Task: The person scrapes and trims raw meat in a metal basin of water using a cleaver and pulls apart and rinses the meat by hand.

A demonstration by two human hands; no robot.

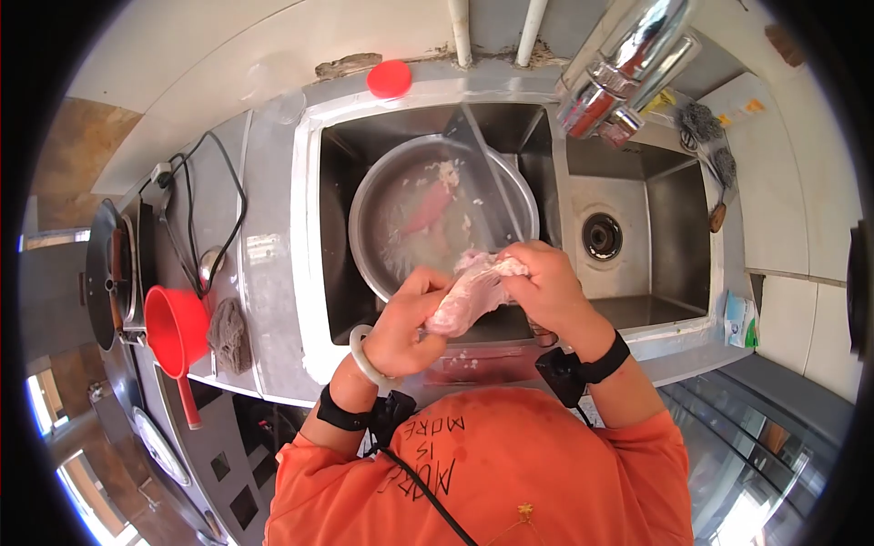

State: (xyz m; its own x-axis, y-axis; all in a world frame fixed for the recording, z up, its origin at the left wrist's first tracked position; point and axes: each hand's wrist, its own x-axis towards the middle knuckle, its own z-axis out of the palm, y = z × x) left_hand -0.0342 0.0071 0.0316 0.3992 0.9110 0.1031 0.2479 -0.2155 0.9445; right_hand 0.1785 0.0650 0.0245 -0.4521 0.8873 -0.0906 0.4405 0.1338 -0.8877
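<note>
Both my hands hold one piece of raw meat (469,296), pink with whitish fat, over the near rim of a round metal basin (362,241). My left hand (401,323) is closed on its left end, thumb and fingers pinching it. My right hand (551,291) grips the upper right end. Inside the basin, cloudy water surrounds another pink piece of meat (430,207) and some pale scraps (447,173). A grey, flat, blade-like thing (487,182) slants across the basin's right side; its near end is partly hidden by my right hand.
The basin stands in the left bowl of a steel sink (339,146). On the right is a smaller sink bowl with a drain (602,236), below a chrome faucet (605,86). A red lid (389,80) lies behind. Leftward are a red dipper (173,329), a grey cloth (229,337) and a black cable (241,187).
</note>
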